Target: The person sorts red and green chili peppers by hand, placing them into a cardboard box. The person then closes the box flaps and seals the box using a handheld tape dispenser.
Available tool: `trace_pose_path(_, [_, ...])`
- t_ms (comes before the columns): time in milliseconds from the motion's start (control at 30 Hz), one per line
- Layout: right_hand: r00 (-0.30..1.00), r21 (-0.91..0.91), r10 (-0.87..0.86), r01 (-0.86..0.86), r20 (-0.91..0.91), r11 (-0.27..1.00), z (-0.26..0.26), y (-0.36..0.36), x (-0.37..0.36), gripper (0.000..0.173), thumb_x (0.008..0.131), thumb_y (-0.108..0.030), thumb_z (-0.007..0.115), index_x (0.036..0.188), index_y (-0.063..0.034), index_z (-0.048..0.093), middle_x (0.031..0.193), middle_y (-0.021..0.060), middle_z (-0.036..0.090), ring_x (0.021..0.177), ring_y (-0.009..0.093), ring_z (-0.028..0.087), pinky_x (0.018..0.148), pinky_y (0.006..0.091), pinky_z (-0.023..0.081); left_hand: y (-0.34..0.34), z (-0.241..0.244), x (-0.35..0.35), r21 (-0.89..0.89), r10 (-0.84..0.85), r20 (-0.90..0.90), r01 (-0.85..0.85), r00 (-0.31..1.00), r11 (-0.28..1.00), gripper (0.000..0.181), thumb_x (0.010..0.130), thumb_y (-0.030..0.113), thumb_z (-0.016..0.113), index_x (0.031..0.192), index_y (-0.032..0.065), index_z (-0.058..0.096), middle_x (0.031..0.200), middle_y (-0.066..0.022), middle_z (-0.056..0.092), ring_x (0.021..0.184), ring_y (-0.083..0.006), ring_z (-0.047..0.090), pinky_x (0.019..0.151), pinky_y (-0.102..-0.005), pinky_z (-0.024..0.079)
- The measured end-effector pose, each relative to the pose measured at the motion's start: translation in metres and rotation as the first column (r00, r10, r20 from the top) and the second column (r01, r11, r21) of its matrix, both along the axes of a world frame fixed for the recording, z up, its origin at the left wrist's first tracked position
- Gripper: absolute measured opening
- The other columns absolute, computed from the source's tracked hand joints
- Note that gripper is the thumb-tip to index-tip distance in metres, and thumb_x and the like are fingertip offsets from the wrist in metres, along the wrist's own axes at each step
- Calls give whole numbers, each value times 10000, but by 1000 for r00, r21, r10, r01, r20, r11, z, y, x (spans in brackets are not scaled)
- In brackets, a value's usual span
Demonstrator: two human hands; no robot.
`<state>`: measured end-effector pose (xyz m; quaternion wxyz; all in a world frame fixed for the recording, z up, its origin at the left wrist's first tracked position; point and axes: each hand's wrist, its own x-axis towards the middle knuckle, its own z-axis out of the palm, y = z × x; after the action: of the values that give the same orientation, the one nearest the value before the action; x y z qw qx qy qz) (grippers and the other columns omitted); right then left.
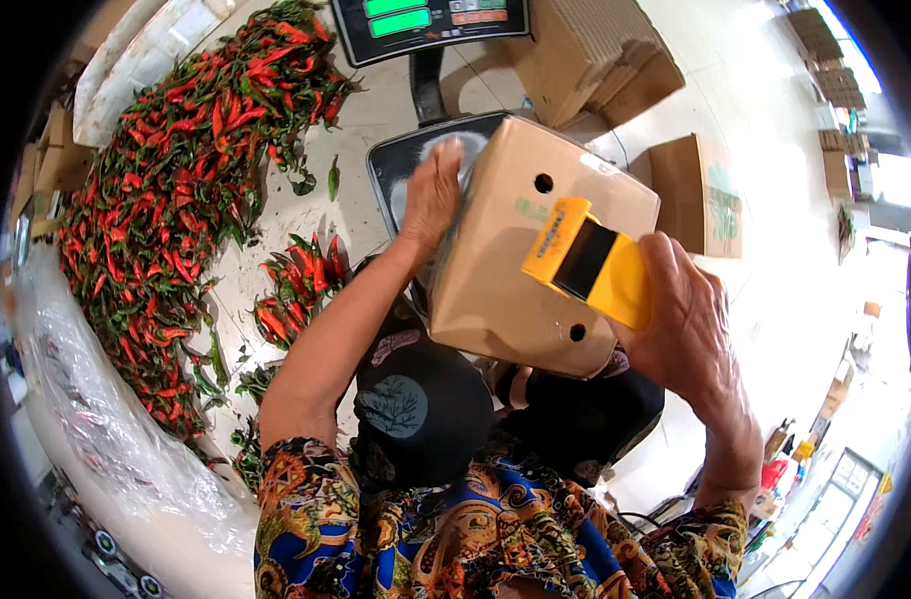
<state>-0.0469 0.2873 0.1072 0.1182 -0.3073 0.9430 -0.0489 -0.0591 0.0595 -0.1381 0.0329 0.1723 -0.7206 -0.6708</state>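
A cardboard box [493, 277] with round holes rests tilted in front of me, its upper part over the black platform scale [384, 176] and its lower edge by my knees. My right hand [684, 322] grips a yellow tape dispenser [624, 281] held over the box face. My left hand [433, 195] is at the box's left side, over the scale platform, slightly blurred; whether it touches the box I cannot tell. The scale's display head [433, 26] shows lit green panels.
A large heap of red chili peppers [171, 195] with green leaves curves along the left, beside clear plastic sheeting [119, 442]. A smaller chili pile [294, 292] lies nearer. Flattened cardboard [575, 60] stands behind the scale; another closed box [691, 195] is at right.
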Motion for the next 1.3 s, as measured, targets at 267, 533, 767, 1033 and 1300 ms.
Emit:
trace_pose_path(267, [993, -130, 106, -112, -54, 985, -2, 14, -6, 426, 710, -93, 733, 1057, -47, 491, 796, 182, 574, 695, 342, 615, 641, 408, 513, 30, 122, -5, -817, -308, -218, -1, 926, 577, 566, 957, 387, 557, 1380, 22, 467, 1486, -215, 367, 1172, -453, 522, 985, -497, 455])
trace_pose_path(533, [998, -157, 55, -52, 10, 986, -6, 69, -8, 384, 745, -43, 732, 1058, -42, 509, 869, 166, 632, 770, 313, 659, 654, 415, 526, 33, 125, -5, -877, -306, -87, 73, 948, 475, 533, 991, 392, 500, 1405, 60, 455, 1502, -211, 360, 1189, -447, 538, 954, -506, 482])
trace_pose_path(767, [999, -137, -37, 40, 24, 990, -54, 134, -5, 494, 731, -160, 852, 1061, -111, 488, 870, 94, 628, 806, 272, 653, 668, 368, 535, 28, 119, -6, -896, -306, -89, 59, 948, 441, 516, 1011, 418, 471, 1424, 110, 444, 1484, -220, 393, 1239, -433, 511, 968, -489, 472])
trace_pose_path(1033, [996, -343, -7, 39, 95, 939, -128, 186, -9, 483, 734, -181, 839, 1012, -80, 457, 870, 142, 577, 836, 364, 615, 703, 426, 498, 32, 125, -9, -897, -346, -109, 59, 932, 439, 555, 987, 450, 511, 1384, 62, 493, 1463, -236, 413, 1193, -421, 554, 935, -487, 495])
trace_pose_path(1300, [992, -274, -52, 81, 113, 958, -202, 222, 2, 425, 819, -248, 742, 1039, -56, 434, 845, 168, 535, 789, 387, 592, 705, 429, 501, 32, 130, -9, -908, -373, -73, 93, 925, 408, 532, 996, 403, 518, 1402, 62, 471, 1459, -235, 410, 1279, -406, 482, 1015, -458, 449])
